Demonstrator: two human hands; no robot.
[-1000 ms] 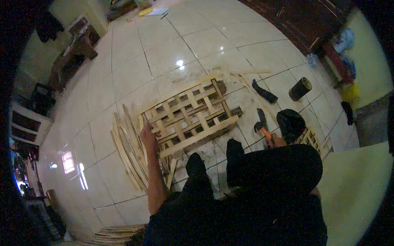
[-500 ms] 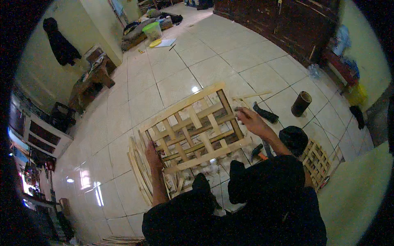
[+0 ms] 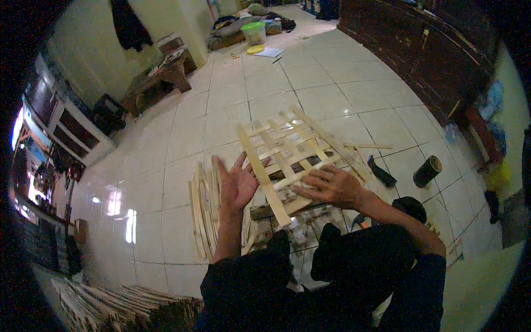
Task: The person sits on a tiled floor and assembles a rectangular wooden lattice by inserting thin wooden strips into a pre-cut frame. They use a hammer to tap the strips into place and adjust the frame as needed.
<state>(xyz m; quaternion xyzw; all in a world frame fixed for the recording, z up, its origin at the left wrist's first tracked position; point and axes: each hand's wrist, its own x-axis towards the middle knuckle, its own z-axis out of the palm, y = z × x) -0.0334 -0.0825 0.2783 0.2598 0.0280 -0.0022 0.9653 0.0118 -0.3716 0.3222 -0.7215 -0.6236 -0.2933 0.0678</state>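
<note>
A lattice panel of pale flat bamboo strips [image 3: 255, 157] is in front of me, tilted and smeared by motion. Beside its left rail my left hand [image 3: 238, 185] is open, palm up and fingers spread; one fingertip shows at the rail. My right hand [image 3: 332, 188] lies over the panel's near right part with fingers stretched out, blurred; whether it touches the strips is hard to tell. Under the panel's near end a dark wooden bar [image 3: 261, 212] shows on the floor. The orange handle of a hammer [image 3: 360, 222] peeks out by my right knee.
Loose bamboo strips [image 3: 200, 216] lie left of my left forearm, with a larger bundle of strips [image 3: 121, 304] at the lower left. To the right are a dark curved tool or sheath [image 3: 381, 172] and an upright-cut bamboo tube [image 3: 427, 171]. A lidless green-rimmed bucket [image 3: 254, 34] stands far off.
The lattice panel has been turned about and tilted, its long rails now running away from me. My left hand has come off its side and opened; my right hand has moved nearer over it.
</note>
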